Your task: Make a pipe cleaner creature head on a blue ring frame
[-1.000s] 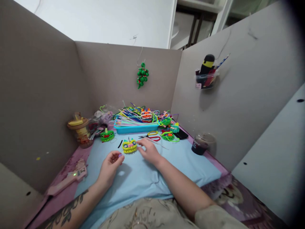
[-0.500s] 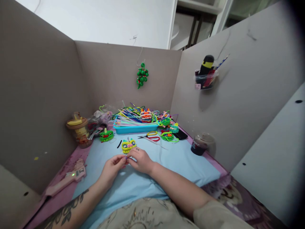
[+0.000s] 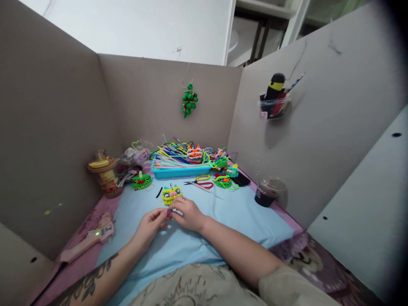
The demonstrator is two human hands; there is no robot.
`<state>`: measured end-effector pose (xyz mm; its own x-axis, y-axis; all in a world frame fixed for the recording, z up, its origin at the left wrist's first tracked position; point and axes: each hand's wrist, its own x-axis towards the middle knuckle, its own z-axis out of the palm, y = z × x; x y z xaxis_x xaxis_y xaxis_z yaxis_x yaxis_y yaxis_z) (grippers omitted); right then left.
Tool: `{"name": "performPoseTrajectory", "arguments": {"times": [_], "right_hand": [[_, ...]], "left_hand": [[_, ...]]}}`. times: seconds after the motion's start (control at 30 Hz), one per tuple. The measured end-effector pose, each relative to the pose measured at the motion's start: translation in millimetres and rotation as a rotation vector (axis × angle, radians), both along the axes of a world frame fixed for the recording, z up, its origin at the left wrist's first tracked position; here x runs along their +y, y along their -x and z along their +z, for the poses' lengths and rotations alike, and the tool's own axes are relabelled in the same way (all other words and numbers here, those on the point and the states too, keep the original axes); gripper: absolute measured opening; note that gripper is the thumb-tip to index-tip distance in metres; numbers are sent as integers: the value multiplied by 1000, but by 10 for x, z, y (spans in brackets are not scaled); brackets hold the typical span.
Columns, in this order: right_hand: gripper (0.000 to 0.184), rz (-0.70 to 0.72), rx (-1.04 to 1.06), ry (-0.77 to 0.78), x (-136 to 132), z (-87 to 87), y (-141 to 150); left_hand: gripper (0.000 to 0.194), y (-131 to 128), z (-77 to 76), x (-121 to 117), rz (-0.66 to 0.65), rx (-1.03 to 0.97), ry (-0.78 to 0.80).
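Note:
Between my fingertips is a small purple piece [image 3: 170, 212], mostly covered, perhaps bent pipe cleaner; its exact shape is hidden. My left hand [image 3: 152, 223] pinches it from the left, while my right hand [image 3: 187, 214] pinches it from the right with the fingers curled over. Just beyond the hands lies a yellow pipe-cleaner animal head [image 3: 171, 194] with blue-ringed eyes and a pink nose, partly behind my right fingers. A short black strip [image 3: 159, 192] rests to its left. Scissors [image 3: 201, 182] with red and yellow handles lie behind, to the right.
A blue tray [image 3: 181, 171] full of pipe cleaners stands at the back. Green heads [image 3: 142, 181] lie left and right. A pink glue gun [image 3: 92, 241] sits at left, a cup [image 3: 106, 176] behind it. A dark jar [image 3: 266, 195] and phone [image 3: 241, 179] are at right. Grey panels surround the table.
My fingertips have shifted slightly around the purple piece, and more of it shows now. The view has moved a little; the things on the table lie as before.

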<state>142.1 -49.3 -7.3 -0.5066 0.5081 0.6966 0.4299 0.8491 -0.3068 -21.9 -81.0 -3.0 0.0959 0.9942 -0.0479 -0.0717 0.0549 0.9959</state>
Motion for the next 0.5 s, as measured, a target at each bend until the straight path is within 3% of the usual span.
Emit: {"name": "performPoseTrajectory", "arguments": {"times": [0.27,0.5], "right_hand": [[14,-5,66,27,1,1,-9],[14,48,40,-22,-13,16,0]], "left_hand": [[30,-8,77,-30,57,109,-65],[26,17,45,-21,42,150,-70]]}}
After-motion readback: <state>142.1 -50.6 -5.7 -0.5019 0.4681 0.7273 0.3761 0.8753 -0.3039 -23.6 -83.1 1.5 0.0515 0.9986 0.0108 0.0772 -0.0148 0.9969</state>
